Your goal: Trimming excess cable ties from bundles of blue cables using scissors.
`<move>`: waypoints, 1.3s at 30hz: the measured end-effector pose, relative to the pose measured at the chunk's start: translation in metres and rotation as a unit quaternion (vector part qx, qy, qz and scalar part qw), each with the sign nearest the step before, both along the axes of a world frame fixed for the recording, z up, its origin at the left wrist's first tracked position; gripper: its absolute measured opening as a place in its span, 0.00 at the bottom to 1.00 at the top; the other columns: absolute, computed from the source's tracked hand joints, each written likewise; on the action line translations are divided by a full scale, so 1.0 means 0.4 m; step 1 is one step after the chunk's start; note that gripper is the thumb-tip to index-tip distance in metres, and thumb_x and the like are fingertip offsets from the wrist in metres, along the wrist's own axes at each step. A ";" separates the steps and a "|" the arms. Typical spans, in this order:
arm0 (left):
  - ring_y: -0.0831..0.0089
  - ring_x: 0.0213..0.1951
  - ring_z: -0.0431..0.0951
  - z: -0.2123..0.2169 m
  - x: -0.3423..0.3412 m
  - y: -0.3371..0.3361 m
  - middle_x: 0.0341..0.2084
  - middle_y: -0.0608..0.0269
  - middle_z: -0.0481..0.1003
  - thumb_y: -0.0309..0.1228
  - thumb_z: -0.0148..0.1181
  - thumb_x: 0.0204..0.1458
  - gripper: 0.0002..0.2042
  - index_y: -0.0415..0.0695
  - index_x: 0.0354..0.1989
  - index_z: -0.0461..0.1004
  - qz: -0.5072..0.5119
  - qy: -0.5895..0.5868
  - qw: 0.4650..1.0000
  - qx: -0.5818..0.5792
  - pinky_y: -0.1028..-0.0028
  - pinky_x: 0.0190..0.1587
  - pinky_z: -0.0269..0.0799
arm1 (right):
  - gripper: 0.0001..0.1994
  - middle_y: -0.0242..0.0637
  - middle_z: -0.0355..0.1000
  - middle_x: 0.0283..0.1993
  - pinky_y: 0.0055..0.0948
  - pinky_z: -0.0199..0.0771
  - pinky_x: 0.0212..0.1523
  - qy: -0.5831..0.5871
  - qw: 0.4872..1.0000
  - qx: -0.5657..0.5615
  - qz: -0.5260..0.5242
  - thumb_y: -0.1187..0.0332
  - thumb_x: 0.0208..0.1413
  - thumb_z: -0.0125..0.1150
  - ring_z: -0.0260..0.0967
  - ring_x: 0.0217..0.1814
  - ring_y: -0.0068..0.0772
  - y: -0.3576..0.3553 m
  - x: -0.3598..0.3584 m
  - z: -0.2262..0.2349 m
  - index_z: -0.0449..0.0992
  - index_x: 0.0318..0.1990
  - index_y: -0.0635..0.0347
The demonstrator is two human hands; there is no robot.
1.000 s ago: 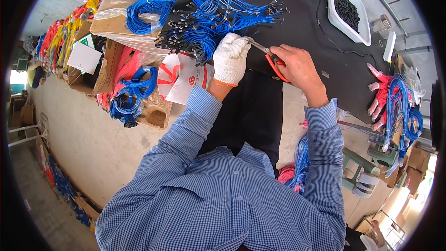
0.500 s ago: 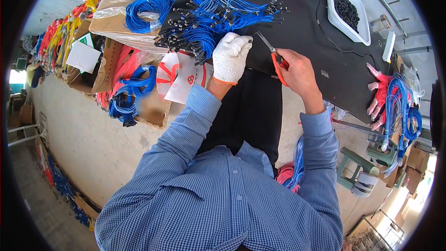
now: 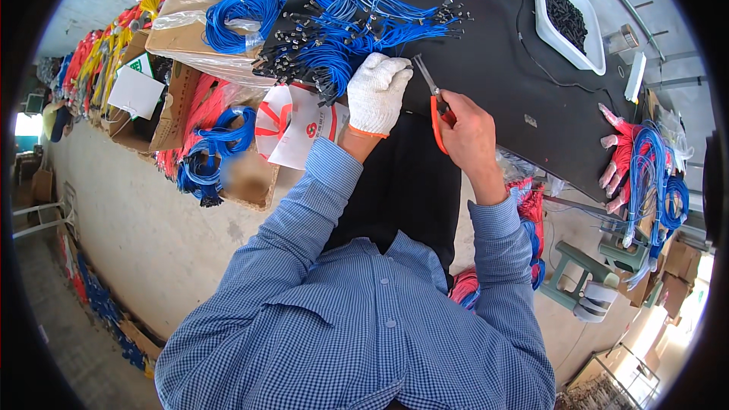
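My left hand (image 3: 378,95) wears a white knitted glove with an orange cuff edge. Its fingers are closed in a pinch, and a small black piece (image 3: 411,67) shows at their tips; most of it is hidden. My bare right hand (image 3: 468,133) grips orange-handled scissors (image 3: 437,118), whose slim metal blades point up and left, slightly apart, near the black piece. Just beyond the glove, a heap of blue cables (image 3: 323,57) with black and metal connector ends lies on the black table (image 3: 486,45).
A white tray (image 3: 541,19) of small black parts stands at the far right, with a black cord beside it. Pink and blue cable bundles (image 3: 645,167) hang off the right table edge. Wrapped cartons (image 3: 201,53) and an open box (image 3: 175,106) stand left. A green stool (image 3: 577,277) is lower right.
My right hand has moved left and slightly down with the scissors, which are now more upright, their tips still close to my left fingers. The left hand has hardly moved.
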State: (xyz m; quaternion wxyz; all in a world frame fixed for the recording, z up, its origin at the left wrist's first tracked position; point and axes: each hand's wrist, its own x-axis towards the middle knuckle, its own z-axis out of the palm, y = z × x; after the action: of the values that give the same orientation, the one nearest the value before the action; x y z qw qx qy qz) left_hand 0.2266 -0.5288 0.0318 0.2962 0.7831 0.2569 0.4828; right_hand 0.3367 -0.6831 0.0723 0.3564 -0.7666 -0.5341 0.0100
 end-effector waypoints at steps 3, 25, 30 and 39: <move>0.58 0.37 0.81 -0.004 0.002 0.001 0.34 0.59 0.78 0.25 0.68 0.52 0.06 0.47 0.39 0.83 0.006 0.001 1.000 0.004 0.66 0.40 0.78 | 0.18 0.42 0.77 0.37 0.35 0.78 0.36 -0.014 1.000 -0.003 0.000 0.80 0.48 0.68 0.77 0.32 0.43 0.003 0.002 0.009 0.79 0.49 0.60; 0.76 0.29 0.76 0.035 -0.032 0.007 0.27 0.64 0.78 0.24 0.58 0.63 0.10 0.40 0.50 0.82 -0.137 0.005 0.954 -0.265 0.76 0.34 0.74 | 0.18 0.38 0.76 0.39 0.41 0.80 0.44 -0.205 0.945 -0.081 0.240 0.73 0.48 0.67 0.77 0.42 0.45 0.107 0.200 0.129 0.79 0.49 0.56; 0.79 0.29 0.73 0.066 -0.043 0.006 0.28 0.66 0.77 0.22 0.56 0.62 0.10 0.38 0.49 0.81 -0.158 -0.009 0.902 -0.402 0.78 0.34 0.71 | 0.17 0.38 0.76 0.39 0.42 0.80 0.44 -0.205 0.940 -0.076 0.261 0.74 0.48 0.66 0.76 0.42 0.45 0.114 0.200 0.131 0.78 0.49 0.55; 0.80 0.31 0.72 0.053 -0.043 0.015 0.29 0.66 0.76 0.22 0.56 0.63 0.10 0.37 0.49 0.80 -0.165 -0.004 0.905 -0.393 0.78 0.36 0.71 | 0.18 0.36 0.76 0.39 0.42 0.80 0.45 -0.198 0.939 -0.094 0.264 0.74 0.48 0.67 0.76 0.43 0.44 0.117 0.196 0.130 0.78 0.49 0.55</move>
State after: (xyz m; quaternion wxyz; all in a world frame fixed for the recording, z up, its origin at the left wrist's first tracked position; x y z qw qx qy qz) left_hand 0.2095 -0.5229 0.0529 0.6561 0.6328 0.2914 0.2900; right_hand 0.4149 -0.6362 0.1241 0.1543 -0.6143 -0.7738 0.0019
